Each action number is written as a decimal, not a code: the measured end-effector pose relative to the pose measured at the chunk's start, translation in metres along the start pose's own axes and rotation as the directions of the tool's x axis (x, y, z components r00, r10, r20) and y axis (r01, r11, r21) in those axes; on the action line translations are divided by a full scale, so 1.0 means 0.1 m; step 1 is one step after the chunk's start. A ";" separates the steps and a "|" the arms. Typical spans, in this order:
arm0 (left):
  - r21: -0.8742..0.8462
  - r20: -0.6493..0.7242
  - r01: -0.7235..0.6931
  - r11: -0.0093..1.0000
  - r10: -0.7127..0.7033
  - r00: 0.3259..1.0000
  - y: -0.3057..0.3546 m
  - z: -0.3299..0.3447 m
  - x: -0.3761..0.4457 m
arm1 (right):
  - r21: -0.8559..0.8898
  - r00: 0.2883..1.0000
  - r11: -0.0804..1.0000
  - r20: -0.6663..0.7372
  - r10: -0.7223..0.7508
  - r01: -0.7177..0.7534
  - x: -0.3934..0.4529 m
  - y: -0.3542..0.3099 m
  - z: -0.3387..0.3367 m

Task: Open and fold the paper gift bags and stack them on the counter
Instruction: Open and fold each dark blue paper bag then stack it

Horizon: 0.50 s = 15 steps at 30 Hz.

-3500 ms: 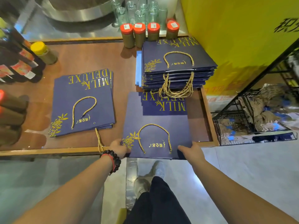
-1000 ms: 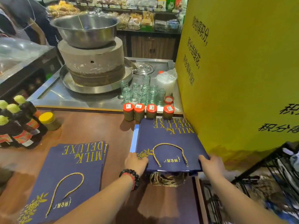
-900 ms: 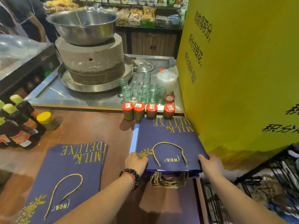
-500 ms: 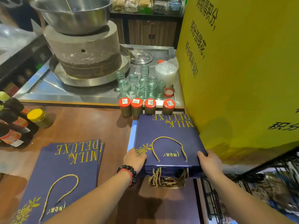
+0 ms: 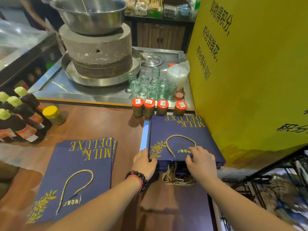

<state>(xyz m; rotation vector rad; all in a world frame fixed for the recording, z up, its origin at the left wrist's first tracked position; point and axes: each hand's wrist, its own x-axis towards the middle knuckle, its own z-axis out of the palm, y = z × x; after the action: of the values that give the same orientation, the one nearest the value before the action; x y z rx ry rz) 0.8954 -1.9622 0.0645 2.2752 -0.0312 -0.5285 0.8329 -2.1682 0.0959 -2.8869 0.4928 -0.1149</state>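
While the left hand (image 5: pixel 145 161) presses the near left corner of the tall stack of flat navy paper gift bags (image 5: pixel 180 135) on the brown wooden counter (image 5: pixel 93 125), the right hand (image 5: pixel 200 160) rests on top, its grip loose, fingers spread and clasping nothing.

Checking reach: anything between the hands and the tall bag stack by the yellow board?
Nothing visible. The left hand touches the near-left edge of the stack; the right hand rests on the top bag beside its gold handle.
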 end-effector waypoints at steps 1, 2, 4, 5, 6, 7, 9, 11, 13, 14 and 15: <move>0.002 -0.011 -0.002 1.000 0.002 1.000 -0.06 -0.04 -0.03 | 0.011 0.999 0.999 -0.015 -0.043 0.043 -0.06 -0.10 0.03; 0.007 -0.022 -0.010 1.000 0.010 1.000 -0.16 -0.07 -0.06 | 0.027 0.995 0.996 -0.034 -0.090 0.091 -0.13 -0.20 0.08; 0.013 -0.009 0.001 1.000 -0.001 1.000 -0.44 -0.17 -0.13 | 0.049 0.980 0.980 -0.065 -0.189 0.192 -0.29 -0.47 0.20; 0.027 0.010 0.028 0.999 -0.029 1.000 -0.61 -0.23 -0.17 | 0.044 0.969 0.970 -0.073 -0.235 0.238 -0.37 -0.63 0.28; 0.045 0.025 0.049 0.998 -0.050 0.998 -0.80 -0.29 -0.20 | 0.028 0.960 0.961 -0.069 -0.272 0.274 -0.46 -0.81 0.36; 0.068 0.033 0.059 0.996 -0.061 0.998 -1.00 -0.37 -0.24 | 0.007 0.954 0.955 -0.050 -0.297 0.297 -0.54 -1.01 0.45; 0.134 0.040 0.049 0.990 -0.054 0.998 -1.41 -0.52 -0.29 | -0.030 0.954 0.953 0.034 -0.299 0.300 -0.69 -1.39 0.67; 0.204 0.064 0.038 0.978 -0.052 0.997 -1.78 -0.72 -0.39 | -0.045 0.954 0.960 0.130 -0.269 0.276 -0.84 -1.75 0.92; 0.271 0.073 0.041 0.962 -0.063 0.995 -2.19 -0.94 -0.50 | -0.061 0.942 0.968 0.252 -0.221 0.243 -0.99 -2.12 1.15; 0.291 0.073 0.040 0.956 -0.064 0.995 -2.39 -1.05 -0.55 | -0.063 0.933 0.975 0.309 -0.185 0.214 -1.07 -2.30 1.26; 0.305 0.062 0.043 0.952 -0.064 0.996 -2.60 -1.16 -0.59 | -0.057 0.919 0.982 0.368 -0.145 0.178 -1.13 -2.45 1.36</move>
<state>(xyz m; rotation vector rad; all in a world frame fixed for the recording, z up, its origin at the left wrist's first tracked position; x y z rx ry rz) 0.8494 -1.6904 -0.0272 2.5613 -0.0921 -0.6721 0.8194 -1.8781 0.0123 -2.9314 0.1942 0.4200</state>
